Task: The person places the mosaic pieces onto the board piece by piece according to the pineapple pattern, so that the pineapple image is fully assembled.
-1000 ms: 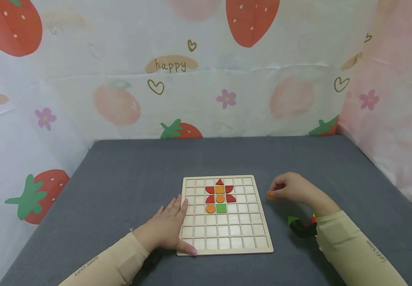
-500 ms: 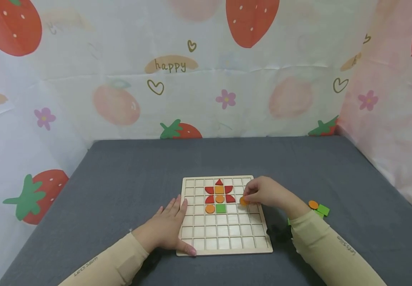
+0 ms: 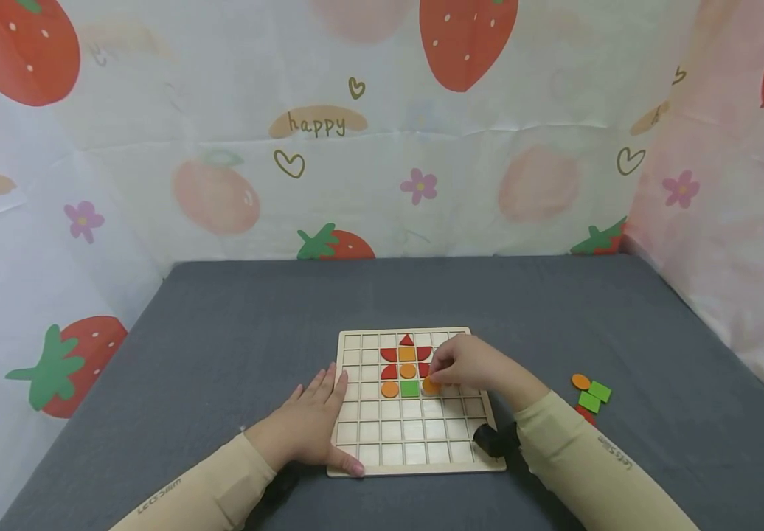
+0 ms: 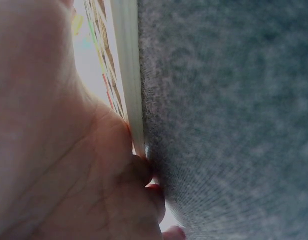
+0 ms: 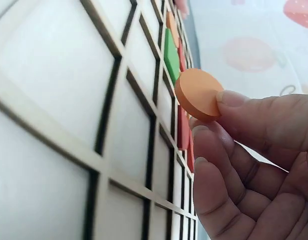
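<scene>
Moved in from the pile side onto the grid since a second ago: right hand [image 3: 464,365], carrying orange disc [image 3: 431,385] across the board; left hand unmoved.

Largest first. Grey table cover [image 3: 236,332], strawberry-print backdrop behind. Wooden grid board [image 3: 415,439] lying flat, most cells bare. Left hand [image 3: 309,424] flat, fingers straight, pressing the board's left edge, thumb along the near corner; wrist view confirms palm hard against the rim [image 4: 126,75]. Worth keeping that pressure so the board doesn't skate during the drop.

Pattern of red pieces [image 3: 407,352] in the upper middle, with orange centres, then one orange circle [image 3: 390,389] and green square [image 3: 411,388] in the row below. Spare pieces [image 3: 591,391] well apart on the cloth to the right.

Disc pinched at its edge between thumb and fingertips [image 5: 233,100], tilted, just above the cell right of the green square; touching the board or not, hard to call from here. Level the disc before lowering, centre over the cell, keep clear of the red piece just behind, let go only once seated between the ribs.
</scene>
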The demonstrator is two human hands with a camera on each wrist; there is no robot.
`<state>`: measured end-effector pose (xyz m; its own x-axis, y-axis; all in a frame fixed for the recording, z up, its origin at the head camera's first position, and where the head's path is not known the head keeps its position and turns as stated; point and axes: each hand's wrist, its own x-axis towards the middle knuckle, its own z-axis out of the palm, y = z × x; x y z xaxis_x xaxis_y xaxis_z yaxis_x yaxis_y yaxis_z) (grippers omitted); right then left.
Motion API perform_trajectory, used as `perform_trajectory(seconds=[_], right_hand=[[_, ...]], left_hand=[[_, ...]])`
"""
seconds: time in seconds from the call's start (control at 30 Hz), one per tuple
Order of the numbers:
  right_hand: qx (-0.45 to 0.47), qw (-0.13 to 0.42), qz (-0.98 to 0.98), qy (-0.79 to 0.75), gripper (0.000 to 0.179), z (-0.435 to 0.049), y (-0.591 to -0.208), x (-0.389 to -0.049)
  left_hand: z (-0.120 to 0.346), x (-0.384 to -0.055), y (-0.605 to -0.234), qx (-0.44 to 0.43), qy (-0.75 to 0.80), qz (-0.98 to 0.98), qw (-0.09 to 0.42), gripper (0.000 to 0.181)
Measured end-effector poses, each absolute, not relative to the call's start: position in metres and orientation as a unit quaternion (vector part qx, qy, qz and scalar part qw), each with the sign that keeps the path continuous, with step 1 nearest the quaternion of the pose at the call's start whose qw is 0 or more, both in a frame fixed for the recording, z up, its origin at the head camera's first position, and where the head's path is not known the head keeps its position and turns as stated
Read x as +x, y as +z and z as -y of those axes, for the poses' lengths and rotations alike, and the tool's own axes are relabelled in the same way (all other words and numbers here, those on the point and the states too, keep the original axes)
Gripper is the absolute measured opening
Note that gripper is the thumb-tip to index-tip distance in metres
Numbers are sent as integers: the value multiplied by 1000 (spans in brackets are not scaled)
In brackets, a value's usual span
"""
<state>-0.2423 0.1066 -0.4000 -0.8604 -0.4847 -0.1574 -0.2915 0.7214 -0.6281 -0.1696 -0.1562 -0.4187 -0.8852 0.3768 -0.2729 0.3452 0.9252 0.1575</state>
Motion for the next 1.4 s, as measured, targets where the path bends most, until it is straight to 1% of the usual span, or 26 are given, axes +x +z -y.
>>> perform_trajectory(seconds=[0.4,0.63,0.87,1.03,1.4], right_hand=[[-180,150,-922,-309,14,-102,-407,-240],[-163,139,-935,-282,13,-101,-408,-244],[-172,131,-937,-274,19,-101,-410,-244],[-172,135,-936,-277,18,-102,-410,-244],[-224,147,-914,-305,8,-100,-410,-244]], left_hand=[[157,-171,-422,188,55,-970,146,140],[158,-171,-422,189,53,-970,145,139],[158,-172,-424,190,52,-970,142,139],[158,-172,-424,190,50,-970,143,139],[158,-172,-423,185,51,-970,147,139]])
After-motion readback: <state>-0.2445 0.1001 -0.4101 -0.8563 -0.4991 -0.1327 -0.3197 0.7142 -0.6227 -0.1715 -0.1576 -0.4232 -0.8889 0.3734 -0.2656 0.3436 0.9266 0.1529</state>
